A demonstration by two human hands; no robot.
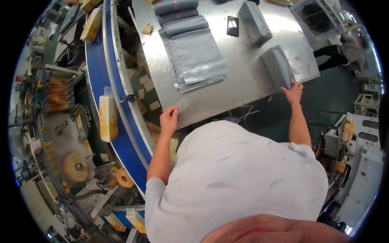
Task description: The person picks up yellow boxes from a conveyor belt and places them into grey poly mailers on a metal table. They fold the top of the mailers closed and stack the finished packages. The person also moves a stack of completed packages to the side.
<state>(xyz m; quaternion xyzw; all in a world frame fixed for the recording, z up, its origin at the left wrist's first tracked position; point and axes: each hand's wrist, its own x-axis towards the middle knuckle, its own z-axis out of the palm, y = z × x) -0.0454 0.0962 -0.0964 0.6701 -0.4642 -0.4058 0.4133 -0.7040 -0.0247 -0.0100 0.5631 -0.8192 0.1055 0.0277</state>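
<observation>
My left hand point(169, 120) is at the near left corner of the metal table point(243, 81), fingers pinched on a small piece of clear plastic film point(184, 106). At the table's right edge my right hand point(293, 93) grips the near end of a grey plastic-wrapped package point(277, 67), thumb and fingers closed on its corner. A second grey wrapped package point(255, 24) lies farther back. Between my hands, toward the back, are flat grey plastic bags point(198, 56) in a layered stack, with more grey bags point(176, 12) folded behind them.
A black phone-like device point(233, 26) and a crumpled brown scrap point(147, 29) lie on the table. Left of it runs a blue conveyor point(123, 139) carrying yellow-and-white boxes point(108, 117). Machinery with a tape roll point(124, 178) stands beyond. Another person point(348, 50) is at the far right.
</observation>
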